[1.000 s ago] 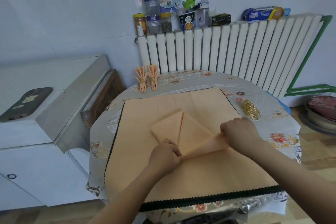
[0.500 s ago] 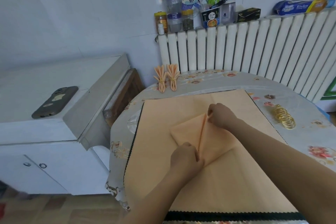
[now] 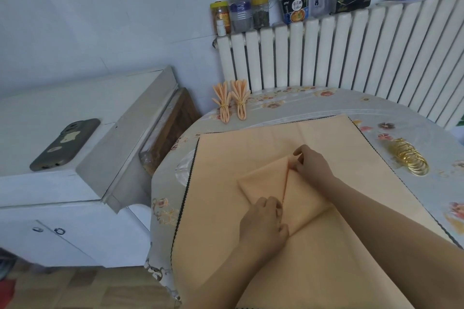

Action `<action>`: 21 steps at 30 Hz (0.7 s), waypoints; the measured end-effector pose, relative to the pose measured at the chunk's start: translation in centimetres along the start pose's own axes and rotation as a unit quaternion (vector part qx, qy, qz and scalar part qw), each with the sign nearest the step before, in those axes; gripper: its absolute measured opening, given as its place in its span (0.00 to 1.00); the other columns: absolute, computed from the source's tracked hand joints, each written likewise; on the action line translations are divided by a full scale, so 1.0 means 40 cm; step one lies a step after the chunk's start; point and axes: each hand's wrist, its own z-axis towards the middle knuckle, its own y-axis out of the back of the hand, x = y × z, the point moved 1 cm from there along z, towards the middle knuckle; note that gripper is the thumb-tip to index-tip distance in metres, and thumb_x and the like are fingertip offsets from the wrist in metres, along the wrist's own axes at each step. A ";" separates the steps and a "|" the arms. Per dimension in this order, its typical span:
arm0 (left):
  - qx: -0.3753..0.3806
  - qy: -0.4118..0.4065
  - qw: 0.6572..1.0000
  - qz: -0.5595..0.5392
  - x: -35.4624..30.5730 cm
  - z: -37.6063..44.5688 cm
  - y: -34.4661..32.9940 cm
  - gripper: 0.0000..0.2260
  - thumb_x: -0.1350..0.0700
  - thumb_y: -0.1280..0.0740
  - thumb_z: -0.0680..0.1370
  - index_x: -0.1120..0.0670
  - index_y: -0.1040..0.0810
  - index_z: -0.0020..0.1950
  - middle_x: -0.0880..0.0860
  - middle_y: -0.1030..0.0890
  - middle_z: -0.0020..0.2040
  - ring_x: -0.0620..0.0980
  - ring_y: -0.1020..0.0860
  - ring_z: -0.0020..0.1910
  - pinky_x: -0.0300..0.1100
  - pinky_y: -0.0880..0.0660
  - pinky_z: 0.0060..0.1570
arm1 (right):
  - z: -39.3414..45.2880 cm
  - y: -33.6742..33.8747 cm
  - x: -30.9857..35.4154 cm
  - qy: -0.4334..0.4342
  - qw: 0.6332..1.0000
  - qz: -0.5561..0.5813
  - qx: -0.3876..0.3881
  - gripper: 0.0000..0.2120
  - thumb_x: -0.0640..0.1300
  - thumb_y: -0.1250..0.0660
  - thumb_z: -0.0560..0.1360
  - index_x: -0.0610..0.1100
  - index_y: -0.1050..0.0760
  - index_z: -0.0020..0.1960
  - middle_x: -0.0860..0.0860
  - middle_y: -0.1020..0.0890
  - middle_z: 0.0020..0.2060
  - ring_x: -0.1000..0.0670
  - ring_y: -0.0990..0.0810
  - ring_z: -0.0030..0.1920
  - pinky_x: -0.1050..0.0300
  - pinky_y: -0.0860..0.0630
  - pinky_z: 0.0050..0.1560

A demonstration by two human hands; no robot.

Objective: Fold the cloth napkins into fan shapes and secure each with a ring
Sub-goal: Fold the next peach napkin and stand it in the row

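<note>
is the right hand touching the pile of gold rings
Apart. The head view shows the right hand pinching the folded napkin, with bare cloth and table between it and the gold rings.

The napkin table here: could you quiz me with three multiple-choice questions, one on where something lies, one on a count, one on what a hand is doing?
1. Where do the gold rings lie?
A. on the tablecloth, right of the large peach cloth
B. on the radiator
C. on the white cabinet

2. How many finished fan napkins lie at the table's far edge?
A. one
B. two
C. four

3. What is the right hand doing?
A. lifting a ring
B. resting flat, away from the cloth
C. pinching the far tip of the folded napkin

Answers: 1 A, rings sit beside the cloth's right edge; 2 B, two ringed fans lie side by side; 3 C, fingers curl on the tip.
</note>
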 end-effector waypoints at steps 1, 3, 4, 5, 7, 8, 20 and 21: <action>0.006 -0.011 1.000 0.002 0.000 -0.001 0.001 0.18 0.51 0.38 0.75 0.46 0.31 0.66 0.50 0.28 0.57 0.50 0.27 0.57 0.42 0.29 0.53 | 0.000 -0.005 -0.003 0.005 1.000 0.003 -0.022 0.13 0.43 0.31 0.73 0.40 0.27 0.55 0.47 0.24 0.42 0.42 0.24 0.49 0.54 0.32 0.45; 0.020 -0.030 0.999 0.011 0.002 0.000 0.005 0.20 0.51 0.39 0.76 0.42 0.31 0.68 0.50 0.29 0.58 0.50 0.28 0.58 0.41 0.29 0.54 | -0.001 -0.013 -0.010 0.014 0.998 0.001 -0.069 0.09 0.43 0.32 0.73 0.41 0.27 0.51 0.46 0.25 0.41 0.42 0.25 0.48 0.54 0.33 0.44; 0.028 -0.035 0.999 0.012 0.003 0.001 0.007 0.18 0.51 0.39 0.77 0.42 0.29 0.67 0.50 0.29 0.58 0.50 0.27 0.58 0.41 0.29 0.54 | -0.002 -0.016 -0.014 0.013 0.996 -0.012 -0.090 0.08 0.44 0.31 0.73 0.41 0.27 0.48 0.45 0.24 0.42 0.41 0.25 0.48 0.53 0.33 0.44; 0.035 -0.039 0.999 0.011 0.005 0.004 0.008 0.17 0.51 0.39 0.77 0.42 0.27 0.66 0.49 0.29 0.58 0.50 0.27 0.57 0.41 0.29 0.55 | -0.002 -0.016 -0.016 0.007 0.993 -0.039 -0.107 0.08 0.46 0.31 0.73 0.42 0.27 0.46 0.44 0.24 0.43 0.41 0.25 0.48 0.52 0.32 0.44; 0.047 -0.035 0.998 0.002 0.008 0.012 0.009 0.17 0.51 0.38 0.76 0.41 0.25 0.64 0.49 0.28 0.57 0.50 0.26 0.56 0.41 0.28 0.55 | 0.003 -0.016 -0.023 -0.015 0.987 -0.099 -0.123 0.11 0.51 0.31 0.72 0.44 0.27 0.43 0.43 0.24 0.45 0.40 0.26 0.49 0.51 0.32 0.46; 0.054 -0.031 0.998 -0.004 0.010 0.017 0.010 0.17 0.51 0.38 0.76 0.41 0.25 0.64 0.48 0.28 0.57 0.50 0.26 0.56 0.41 0.28 0.55 | 0.006 -0.014 -0.026 -0.030 0.986 -0.110 -0.121 0.12 0.53 0.31 0.72 0.45 0.27 0.42 0.43 0.24 0.47 0.40 0.26 0.50 0.51 0.32 0.48; 0.137 -0.016 0.988 -0.076 0.032 0.068 0.046 0.13 0.56 0.38 0.79 0.46 0.20 0.60 0.54 0.22 0.56 0.52 0.23 0.53 0.40 0.29 0.51 | -0.283 0.017 0.038 0.196 0.974 -0.032 -0.111 0.07 0.44 0.26 0.67 0.48 0.24 0.35 0.53 0.25 0.34 0.54 0.29 0.35 0.59 0.33 0.37; 0.140 -0.019 0.987 -0.079 0.034 0.068 0.047 0.13 0.57 0.38 0.79 0.48 0.19 0.60 0.55 0.21 0.56 0.52 0.23 0.53 0.39 0.29 0.49 | -0.333 0.009 0.044 0.211 0.975 -0.037 -0.064 0.06 0.47 0.28 0.68 0.49 0.24 0.36 0.56 0.25 0.33 0.56 0.29 0.34 0.61 0.32 0.35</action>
